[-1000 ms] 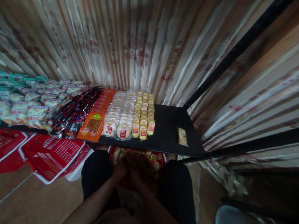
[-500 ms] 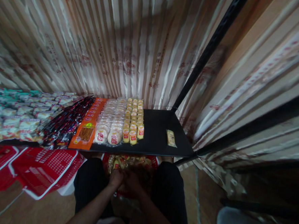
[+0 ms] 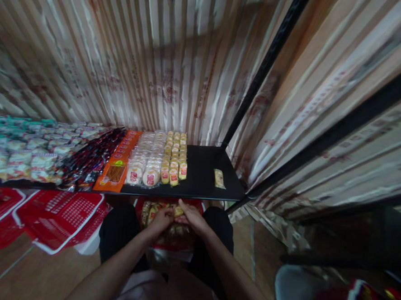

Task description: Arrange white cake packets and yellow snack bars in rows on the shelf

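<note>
Right hand (image 3: pixel 193 218) has neared the shelf (image 3: pixel 201 172) overhanging the red basket (image 3: pixel 164 245).

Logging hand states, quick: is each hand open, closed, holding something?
Left hand: fingers curled at a small yellow packet; grip can't be told.
Right hand: holding that packet between thumb and fingers.

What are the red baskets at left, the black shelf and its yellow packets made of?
Red baskets: probably moulded plastic, slightly glossy; their walls have regular perforations.
Black shelf: smooth and dull, perhaps painted metal or coated board; I can't tell which.
Yellow packets: wrappers likely thin, clear, shiny plastic film, given the glints and yellow apparently showing through.
</note>
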A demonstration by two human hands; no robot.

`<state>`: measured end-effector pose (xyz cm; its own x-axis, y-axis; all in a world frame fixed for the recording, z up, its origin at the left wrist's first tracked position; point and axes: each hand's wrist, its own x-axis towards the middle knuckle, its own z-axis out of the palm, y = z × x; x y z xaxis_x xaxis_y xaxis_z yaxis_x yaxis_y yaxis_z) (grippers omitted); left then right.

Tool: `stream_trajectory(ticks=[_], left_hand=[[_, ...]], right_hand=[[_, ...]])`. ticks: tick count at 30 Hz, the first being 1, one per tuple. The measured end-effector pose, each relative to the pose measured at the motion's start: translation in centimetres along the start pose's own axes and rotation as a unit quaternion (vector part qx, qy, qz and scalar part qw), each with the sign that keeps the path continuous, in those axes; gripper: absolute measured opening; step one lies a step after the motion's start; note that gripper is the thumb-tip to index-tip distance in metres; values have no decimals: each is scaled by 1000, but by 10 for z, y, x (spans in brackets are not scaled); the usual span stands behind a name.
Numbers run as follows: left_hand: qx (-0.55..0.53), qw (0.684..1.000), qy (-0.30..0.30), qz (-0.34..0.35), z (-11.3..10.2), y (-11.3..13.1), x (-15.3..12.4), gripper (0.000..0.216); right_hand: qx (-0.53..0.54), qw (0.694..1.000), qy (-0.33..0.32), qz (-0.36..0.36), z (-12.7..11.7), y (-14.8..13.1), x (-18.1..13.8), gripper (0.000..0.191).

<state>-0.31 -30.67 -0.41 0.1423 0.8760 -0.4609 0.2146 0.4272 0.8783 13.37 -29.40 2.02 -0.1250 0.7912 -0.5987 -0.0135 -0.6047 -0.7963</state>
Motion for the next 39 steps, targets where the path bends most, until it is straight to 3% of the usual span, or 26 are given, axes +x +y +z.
stream_trajectory(ticks=[5,11,19,24,29,39], left_hand=[[-33,999,-9,41,5,21,-10,26],[-47,997,-15,65,12,42,-13,26],[-67,994,-9,80,30,74,2,28],[-27,995,-6,92,47,105,23,17],[41,996,48,60,65,125,52,19],[101,988,114,39,88,162,116,20]], right_hand=[[57,998,-37,-7,-13,-22,-16,47],[113,993,-33,-15,-30,-36,-17,47],[112,988,-57,-90,-52,-56,-20,21],[-15,981,15,-195,-70,-58,2,29],[-74,958,110,-254,-87,-65,33,20],[-171,933,207,-241,-114,-106,84,15]])
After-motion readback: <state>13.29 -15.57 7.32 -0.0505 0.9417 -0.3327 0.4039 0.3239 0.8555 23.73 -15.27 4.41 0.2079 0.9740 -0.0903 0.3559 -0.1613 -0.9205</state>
